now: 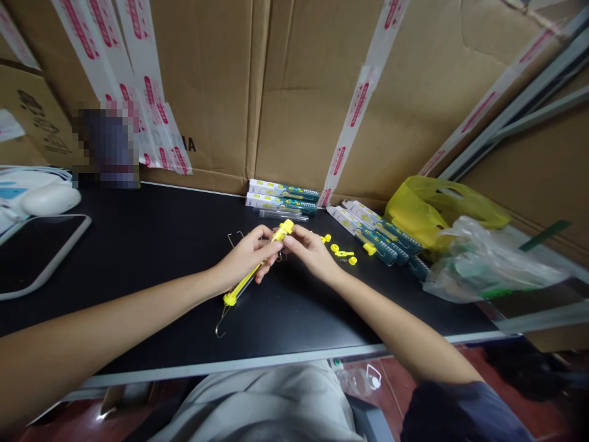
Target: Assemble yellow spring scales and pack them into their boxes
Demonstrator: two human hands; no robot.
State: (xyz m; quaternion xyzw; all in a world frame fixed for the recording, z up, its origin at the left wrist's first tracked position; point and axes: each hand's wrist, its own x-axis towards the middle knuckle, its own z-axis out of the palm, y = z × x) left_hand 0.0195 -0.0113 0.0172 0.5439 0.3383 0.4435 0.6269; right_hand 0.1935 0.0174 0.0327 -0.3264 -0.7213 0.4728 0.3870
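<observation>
A yellow spring scale [243,285] with a clear tube slants between my hands, its metal hook [219,330] hanging at the lower left end. My left hand [251,255] is wrapped round the tube near its upper part. At the yellow top end, the fingers of my right hand [310,248] pinch the cap. Several small yellow parts [340,252] and a little spring [343,260] lie to the right of my right hand. Thin metal hooks [237,236] lie just behind my left hand, partly hidden.
Printed boxes [283,199] and clear tubes [283,215] lie at the back of the black table [151,258]. More boxes [368,230], a yellow bag [442,205] and a clear plastic bag [488,264] are at the right. A phone [41,252] lies far left.
</observation>
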